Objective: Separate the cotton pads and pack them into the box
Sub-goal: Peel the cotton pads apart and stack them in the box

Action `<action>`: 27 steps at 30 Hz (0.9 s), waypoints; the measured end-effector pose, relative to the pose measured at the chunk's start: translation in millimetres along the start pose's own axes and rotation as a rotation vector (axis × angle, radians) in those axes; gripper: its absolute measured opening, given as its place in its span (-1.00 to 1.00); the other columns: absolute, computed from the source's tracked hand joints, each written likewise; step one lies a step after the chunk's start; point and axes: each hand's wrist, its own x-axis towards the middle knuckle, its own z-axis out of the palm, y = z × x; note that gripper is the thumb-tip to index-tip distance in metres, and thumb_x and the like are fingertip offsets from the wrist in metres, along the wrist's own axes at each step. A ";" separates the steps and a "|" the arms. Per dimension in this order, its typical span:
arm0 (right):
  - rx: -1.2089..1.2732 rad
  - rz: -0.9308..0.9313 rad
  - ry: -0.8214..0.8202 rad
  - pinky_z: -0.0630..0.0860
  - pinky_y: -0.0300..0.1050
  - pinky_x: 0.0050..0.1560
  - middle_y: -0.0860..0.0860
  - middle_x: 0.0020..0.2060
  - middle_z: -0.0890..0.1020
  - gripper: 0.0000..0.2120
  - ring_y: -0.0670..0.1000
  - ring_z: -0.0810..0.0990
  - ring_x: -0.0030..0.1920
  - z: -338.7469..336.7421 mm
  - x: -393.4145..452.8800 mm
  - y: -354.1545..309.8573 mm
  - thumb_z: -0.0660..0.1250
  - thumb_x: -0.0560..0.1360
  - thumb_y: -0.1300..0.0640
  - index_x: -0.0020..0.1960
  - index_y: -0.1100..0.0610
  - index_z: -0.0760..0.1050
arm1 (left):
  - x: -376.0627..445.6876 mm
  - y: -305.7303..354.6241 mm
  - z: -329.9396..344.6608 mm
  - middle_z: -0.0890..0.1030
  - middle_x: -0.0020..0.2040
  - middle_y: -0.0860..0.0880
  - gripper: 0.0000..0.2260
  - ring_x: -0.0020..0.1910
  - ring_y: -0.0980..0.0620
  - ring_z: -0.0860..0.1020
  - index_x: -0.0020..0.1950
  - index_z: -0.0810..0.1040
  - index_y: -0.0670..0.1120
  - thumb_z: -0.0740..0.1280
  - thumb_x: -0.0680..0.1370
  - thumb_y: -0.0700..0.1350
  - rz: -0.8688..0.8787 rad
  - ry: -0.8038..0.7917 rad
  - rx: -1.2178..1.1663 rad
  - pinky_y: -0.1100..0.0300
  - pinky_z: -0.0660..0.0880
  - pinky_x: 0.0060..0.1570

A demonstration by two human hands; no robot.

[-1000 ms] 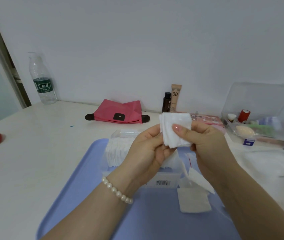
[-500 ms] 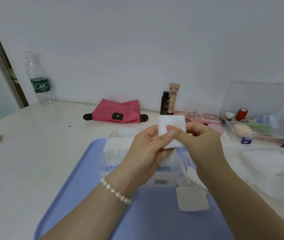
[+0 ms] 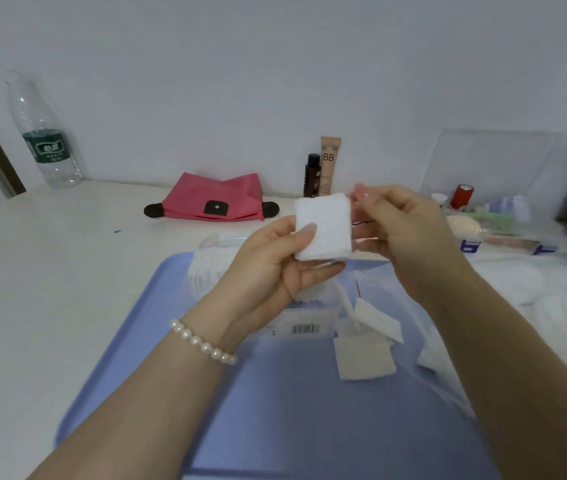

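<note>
The stack of cotton pads (image 3: 323,227) is pinched in the left hand (image 3: 275,268) above the clear box (image 3: 295,317) on the blue tray (image 3: 275,410); the right hand (image 3: 403,233), fingers curled, hovers beside its edge, seemingly gripping nothing. Thin layers may cling, so two could peel off together or flutter onto the bench (image 3: 50,289). Behind the box, a tube (image 3: 329,164) reads "BB".

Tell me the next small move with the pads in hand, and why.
Probably the right hand should pinch the top edge of the pad stack again and peel one pad off. The left hand holds the stack upright, thumb across its face, while the right fingers sit beside its upper corner, seemingly holding nothing. The box lies just below.
</note>
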 end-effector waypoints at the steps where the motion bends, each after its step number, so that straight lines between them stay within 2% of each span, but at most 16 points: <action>1: -0.105 -0.036 0.006 0.53 -0.24 -0.37 0.05 -0.30 0.65 -0.91 -0.08 0.59 -0.41 -6.5 0.9 -3.4 0.36 0.49 0.16 -0.06 0.18 0.56 | 0.9 1.5 -1.6 0.63 0.03 -0.26 -0.69 -0.07 -0.15 0.65 0.26 0.44 -0.31 0.19 0.54 -0.25 -0.007 0.033 0.006 0.07 0.61 -0.08; 2: -0.272 -0.064 -0.035 0.52 -0.26 -0.37 0.06 -0.30 0.65 -0.93 -0.09 0.58 -0.42 -15.0 1.7 -6.9 0.38 0.46 0.19 -0.07 0.17 0.56 | 1.8 2.8 -3.6 0.63 0.01 -0.26 -0.71 -0.09 -0.16 0.66 0.26 0.43 -0.32 0.16 0.57 -0.26 -0.015 0.073 0.022 0.08 0.61 -0.08; 4: -0.710 -0.033 -0.263 0.56 -0.24 -0.27 0.07 -0.26 0.67 -0.88 -0.09 0.59 -0.37 -29.3 -1.4 -15.2 0.47 0.38 0.19 -0.10 0.14 0.59 | 3.0 2.9 -6.4 0.64 -0.04 -0.26 -0.74 -0.11 -0.19 0.66 0.24 0.44 -0.32 0.14 0.59 -0.27 -0.025 0.144 0.050 0.07 0.61 -0.08; 6: -1.103 0.118 -0.499 0.58 -0.16 -0.12 -0.02 -0.17 0.65 -0.74 -0.07 0.61 -0.20 -30.8 -10.1 -17.0 0.53 0.31 0.03 -0.06 0.07 0.58 | 2.6 2.2 -5.8 0.64 -0.08 -0.26 -0.77 -0.10 -0.22 0.65 0.20 0.44 -0.33 0.15 0.59 -0.28 -0.026 0.176 0.070 0.05 0.60 -0.08; 7: -1.247 0.180 -0.551 0.56 -0.13 -0.07 -0.03 -0.11 0.63 -0.65 -0.05 0.60 -0.13 -26.7 -15.3 -14.7 0.53 0.29 -0.04 -0.01 0.06 0.56 | 2.0 1.9 -5.2 0.64 -0.08 -0.26 -0.78 -0.08 -0.24 0.65 0.18 0.44 -0.34 0.16 0.58 -0.29 -0.028 0.185 0.083 0.05 0.61 -0.09; 10: -1.509 0.146 -0.511 0.49 -0.11 -0.07 0.05 0.00 0.60 -0.47 0.03 0.56 -0.03 -9.8 -27.8 -5.2 0.50 0.31 -0.12 0.15 0.15 0.50 | 1.8 1.0 -4.7 0.63 -0.03 -0.25 -0.80 -0.05 -0.19 0.64 0.15 0.47 -0.32 0.20 0.57 -0.29 -0.022 0.204 0.136 0.11 0.62 -0.18; 12: -1.656 0.020 -0.470 0.40 -0.12 -0.07 0.02 -0.05 0.53 -0.47 0.03 0.45 -0.01 -3.0 -31.6 0.0 0.47 0.31 -0.18 0.14 0.10 0.48 | 2.2 1.1 -5.5 0.64 -0.14 -0.16 -0.88 -0.23 -0.03 0.65 0.06 0.50 -0.26 0.22 0.55 -0.29 -0.016 0.204 0.151 0.17 0.62 -0.26; 14: -1.806 -0.078 -0.460 0.26 -0.07 0.04 0.00 -0.06 0.39 -0.48 0.04 0.30 0.07 -2.5 -32.5 2.2 0.44 0.29 -0.25 0.13 0.00 0.51 | 2.8 1.4 -5.9 0.64 -0.24 -0.09 -0.92 -0.34 0.05 0.64 -0.05 0.51 -0.21 0.23 0.55 -0.29 -0.015 0.209 0.151 0.21 0.60 -0.33; 17: -1.891 -0.011 -0.506 0.10 0.08 0.31 0.02 0.13 0.35 -0.46 0.11 0.16 0.33 -4.6 -32.1 9.9 0.43 0.25 -0.31 0.13 -0.06 0.54 | 3.4 1.2 -6.3 0.65 -0.26 -0.08 -0.91 -0.34 0.05 0.64 -0.10 0.51 -0.19 0.23 0.55 -0.29 -0.013 0.201 0.144 0.22 0.59 -0.34; 20: -1.892 0.120 -0.569 -0.07 0.17 0.40 0.08 0.31 0.33 -0.48 0.16 0.01 0.45 -5.8 -29.9 19.2 0.40 0.26 -0.34 0.04 0.01 0.52 | 3.0 0.5 -5.7 0.64 -0.24 -0.09 -0.90 -0.32 0.04 0.63 -0.10 0.52 -0.19 0.22 0.55 -0.29 -0.012 0.179 0.144 0.22 0.59 -0.34; 21: -1.876 0.144 -0.578 -0.04 0.15 0.39 0.09 0.29 0.35 -0.53 0.16 0.04 0.44 -6.5 -28.3 21.7 0.40 0.28 -0.31 -0.05 0.04 0.50 | 2.8 0.3 -5.2 0.64 -0.24 -0.09 -0.90 -0.33 0.05 0.63 -0.09 0.52 -0.19 0.22 0.55 -0.29 -0.013 0.173 0.145 0.23 0.59 -0.34; 23: -1.850 0.096 -0.558 0.09 0.07 0.32 0.06 0.08 0.42 -0.65 0.12 0.19 0.34 -6.6 -24.5 26.3 0.41 0.35 -0.16 -0.26 0.07 0.37 | 2.3 -0.2 -4.8 0.64 -0.24 -0.08 -0.91 -0.33 0.05 0.63 -0.08 0.52 -0.19 0.22 0.55 -0.29 -0.016 0.164 0.147 0.23 0.59 -0.34; 25: -1.831 -0.014 -0.526 0.16 -0.01 0.20 0.03 -0.08 0.39 -0.75 0.08 0.30 0.17 -5.1 -20.3 29.3 0.37 0.39 -0.01 -0.28 0.07 0.33 | 1.9 -0.3 -5.4 0.64 -0.23 -0.08 -0.91 -0.32 0.05 0.63 -0.06 0.52 -0.19 0.22 0.55 -0.29 -0.015 0.160 0.148 0.23 0.59 -0.33; 27: -1.749 -0.042 -0.545 0.18 -0.07 0.09 0.03 -0.10 0.41 -0.81 0.05 0.32 0.03 -2.8 -19.0 25.9 0.36 0.41 0.02 -0.21 0.08 0.39 | 1.9 0.3 -5.7 0.64 -0.22 -0.09 -0.91 -0.32 0.05 0.64 -0.05 0.52 -0.19 0.23 0.55 -0.29 -0.011 0.167 0.135 0.22 0.59 -0.33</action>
